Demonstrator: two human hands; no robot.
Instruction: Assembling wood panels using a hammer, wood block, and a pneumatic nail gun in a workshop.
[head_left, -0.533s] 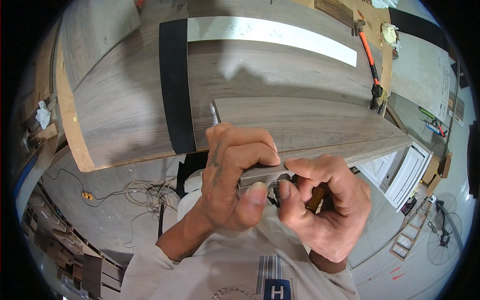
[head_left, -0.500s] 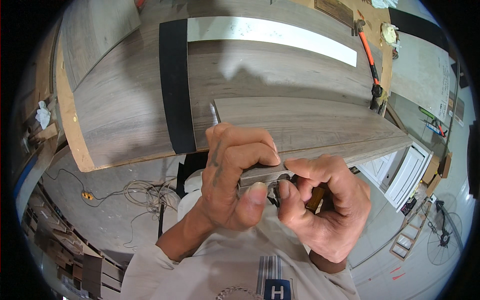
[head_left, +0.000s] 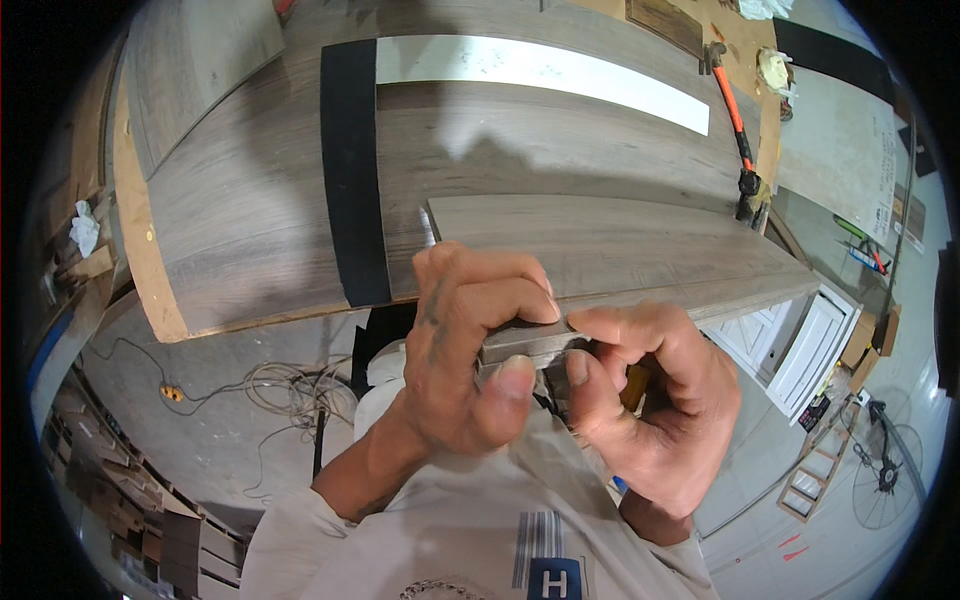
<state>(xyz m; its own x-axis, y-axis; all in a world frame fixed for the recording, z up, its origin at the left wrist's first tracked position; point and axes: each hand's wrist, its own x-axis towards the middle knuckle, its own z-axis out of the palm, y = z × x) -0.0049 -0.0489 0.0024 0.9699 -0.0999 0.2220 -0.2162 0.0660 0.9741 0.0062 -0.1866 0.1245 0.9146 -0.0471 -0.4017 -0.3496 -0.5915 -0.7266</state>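
A grey wood-grain board lies along the table's near side, its narrow end reaching toward me. My left hand grips that near end, curled fingers on top and thumb against the edge face. Close on its right, my right hand is curled. Its index fingertip touches the board's top edge, and its thumb sits just below. Whatever lies between those fingertips is too small to make out. An amber-yellow thing shows partly behind the right fingers; its kind is hidden.
On the wood-grain table lie a black strip, a white strip and a hammer with an orange handle. Coiled cable rests on the floor at left. White louvred panels and a fan stand at right.
My right thumb has shifted slightly right and up, away from the left thumb. Less of the amber-yellow thing shows. My left hand keeps its grip almost unmoved.
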